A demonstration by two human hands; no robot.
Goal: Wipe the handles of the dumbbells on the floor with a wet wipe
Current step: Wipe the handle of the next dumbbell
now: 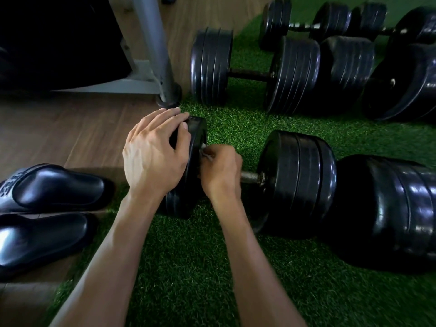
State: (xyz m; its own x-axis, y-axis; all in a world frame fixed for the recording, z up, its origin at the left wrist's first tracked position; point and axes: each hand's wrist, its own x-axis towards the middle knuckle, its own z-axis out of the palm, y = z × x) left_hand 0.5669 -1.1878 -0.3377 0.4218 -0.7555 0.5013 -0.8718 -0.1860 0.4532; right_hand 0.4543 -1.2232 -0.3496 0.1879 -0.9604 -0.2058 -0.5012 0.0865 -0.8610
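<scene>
A black dumbbell (299,175) lies on the green turf (188,267) right in front of me. My left hand (155,152) rests on top of its left plate stack (195,138), fingers spread over the rim. My right hand (221,171) is curled round the handle close to that left stack, with a white wet wipe (204,152) bunched under the fingers. A short bare stretch of metal handle (251,177) shows between my right hand and the right stack. A second dumbbell (250,75) lies behind, its dark handle uncovered.
More black dumbbells (330,22) lie at the back right and another large one (387,215) at the right. A pair of black slippers (52,187) sits on the wooden floor (59,128) to the left. A grey metal rack leg (162,67) stands behind my left hand.
</scene>
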